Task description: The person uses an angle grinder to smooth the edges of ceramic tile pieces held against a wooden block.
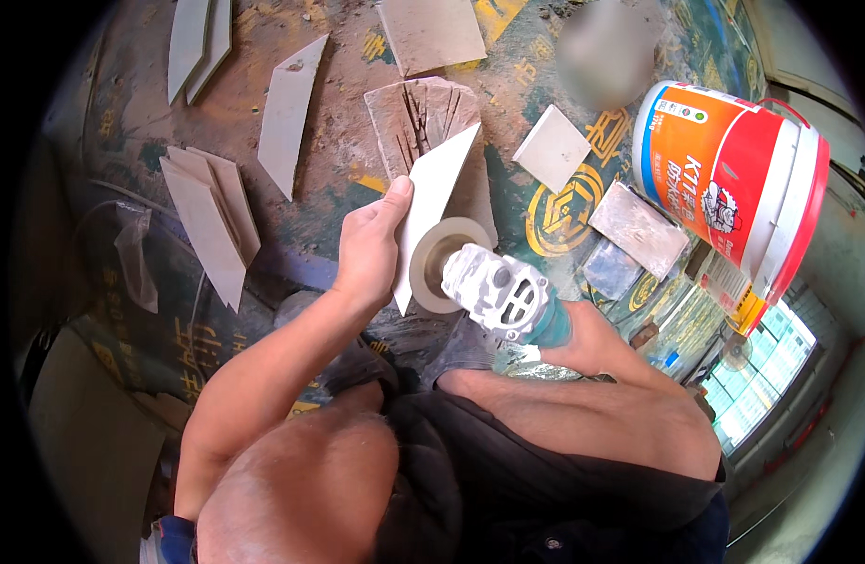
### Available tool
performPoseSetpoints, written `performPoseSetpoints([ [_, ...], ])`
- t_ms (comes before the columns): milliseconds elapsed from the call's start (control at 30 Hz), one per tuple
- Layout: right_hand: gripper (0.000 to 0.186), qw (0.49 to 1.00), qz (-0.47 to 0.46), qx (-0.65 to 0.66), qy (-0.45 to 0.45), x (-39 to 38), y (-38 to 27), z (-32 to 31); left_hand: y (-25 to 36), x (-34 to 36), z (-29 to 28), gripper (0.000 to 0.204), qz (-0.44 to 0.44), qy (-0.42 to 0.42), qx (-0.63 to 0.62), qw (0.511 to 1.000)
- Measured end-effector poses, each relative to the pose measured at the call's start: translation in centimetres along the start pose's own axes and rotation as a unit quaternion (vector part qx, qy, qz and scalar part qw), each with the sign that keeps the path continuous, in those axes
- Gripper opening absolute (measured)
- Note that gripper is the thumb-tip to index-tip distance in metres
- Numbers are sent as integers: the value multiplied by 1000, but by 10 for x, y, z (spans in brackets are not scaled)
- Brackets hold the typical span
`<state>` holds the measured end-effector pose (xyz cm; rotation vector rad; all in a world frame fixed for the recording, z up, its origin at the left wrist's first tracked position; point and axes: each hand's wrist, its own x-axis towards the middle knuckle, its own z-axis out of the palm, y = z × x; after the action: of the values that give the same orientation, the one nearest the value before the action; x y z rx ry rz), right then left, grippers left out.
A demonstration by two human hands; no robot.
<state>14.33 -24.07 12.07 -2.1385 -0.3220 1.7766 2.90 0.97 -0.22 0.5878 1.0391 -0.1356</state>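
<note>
My left hand [371,235] grips a white trapezoid tile piece [432,202] by its left edge, thumb on its face. The piece lies over a thick, dusty block [404,113] with several grooves cut in it. My right hand [583,334] is wrapped round a teal angle grinder [503,296] with a white, dust-coated head. Its pale round disc [432,254] is at the right edge of the tile piece; I cannot tell whether it touches.
Several cut tile pieces [291,113] lie on the dusty printed board [122,113], with a square piece [552,148] to the right. An orange-red bucket [733,188] and small blocks [639,226] sit at the right; a clear plastic bag [133,254] is at the left.
</note>
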Motion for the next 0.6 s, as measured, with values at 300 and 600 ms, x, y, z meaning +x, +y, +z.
performPoseSetpoints([
  [300, 26, 999, 35, 1, 38, 9, -5, -16, -2, 3, -6, 53, 0, -21, 21, 1000],
  [600, 36, 998, 41, -36, 1, -4, -17, -14, -9, 8, -10, 54, 12, -22, 15, 1000],
])
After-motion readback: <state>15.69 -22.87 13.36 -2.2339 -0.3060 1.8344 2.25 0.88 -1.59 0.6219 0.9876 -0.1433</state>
